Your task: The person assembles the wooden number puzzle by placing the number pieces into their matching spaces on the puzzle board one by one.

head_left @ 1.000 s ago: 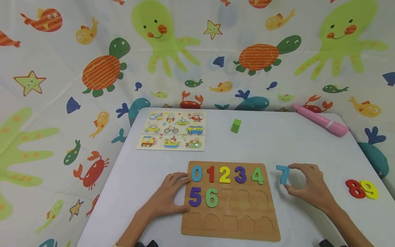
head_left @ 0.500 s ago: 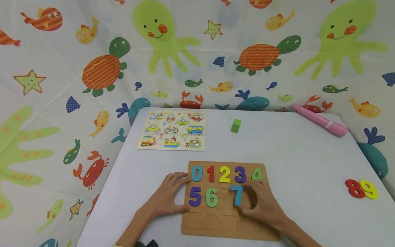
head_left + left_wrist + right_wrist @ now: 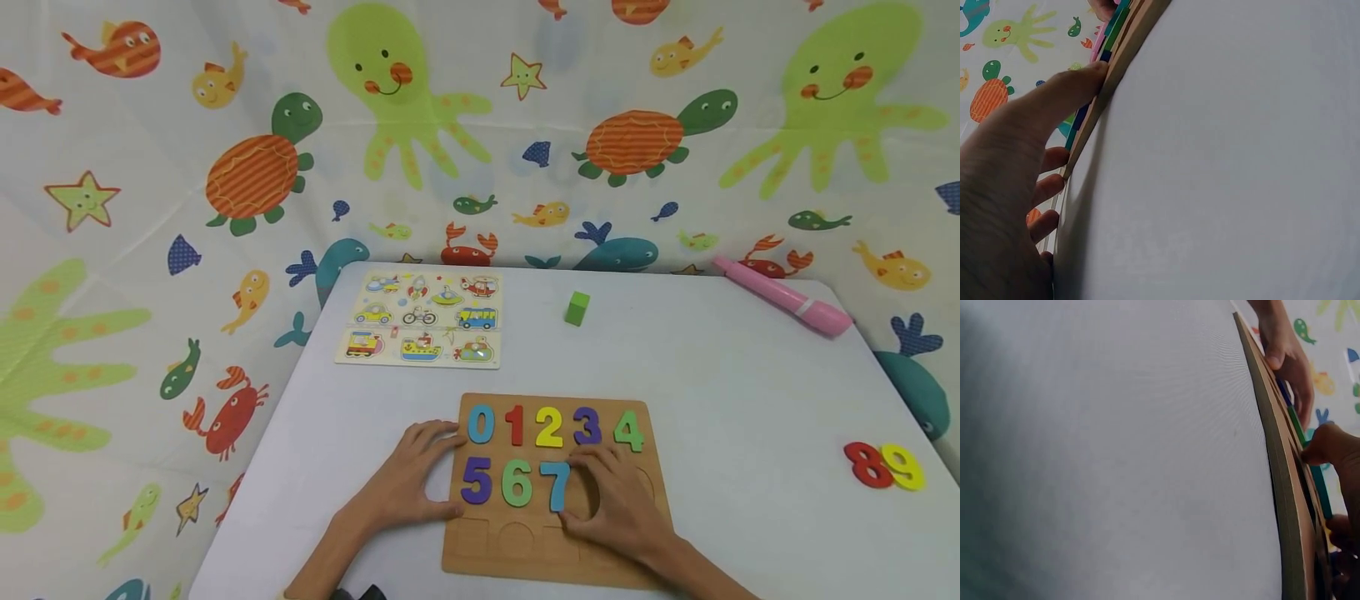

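A blue toy number 7 (image 3: 557,485) lies over the second row of a wooden number puzzle board (image 3: 517,560), just right of the green 6 (image 3: 516,483). My right hand (image 3: 618,504) pinches the 7 between the thumb below and the fingers above. In the right wrist view the blue-green 7 (image 3: 1320,487) shows edge-on, close over the board. My left hand (image 3: 401,483) rests at the board's left side, thumb on the lower edge and fingertips against the upper edge. Numbers 0 to 6 sit on the board. My right hand partly hides the recesses right of the 7.
Right of the board lie a red 8 (image 3: 868,465) and a yellow 9 (image 3: 902,467), touching. A vehicle picture puzzle (image 3: 420,321) is at the back left. Behind the board stands a green block (image 3: 577,308), and a pink tube-shaped thing (image 3: 783,296) lies back right.
My right hand has carried the blue 7 leftward from the table right of the board to beside the 6. The left hand has stayed at the board's edge.
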